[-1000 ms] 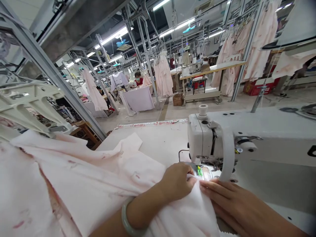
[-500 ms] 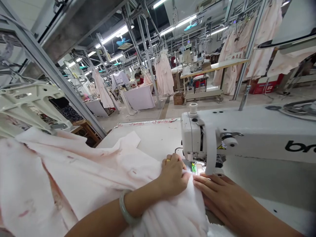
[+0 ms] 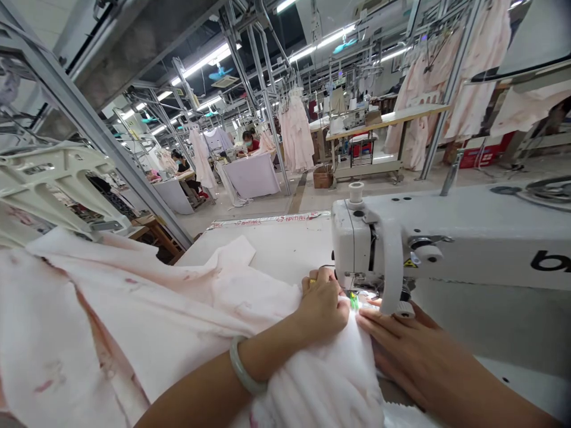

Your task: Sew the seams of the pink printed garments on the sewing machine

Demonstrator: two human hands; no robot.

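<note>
Pale pink, patterned fabric spreads across the left side and runs up to the white sewing machine. With fingers curled, my left hand grips a bunched fold of it just left of the needle area. My right hand lies on the other side, its fingers stretched flat against the fabric's edge below the machine head. Between the two hands, a small green part shows by the lit presser foot. The needle tip itself is too small to make out.
A white sewing table extends behind the hands. To the left stand a pale hanger-like frame and a slanting metal post. Pink garments hang farther back, where a co-worker sits at a table.
My left hand has moved slightly right and up, closer to the needle, still gripping the fabric. My right hand stays flat beside it. The machine appears slightly farther right in view.
</note>
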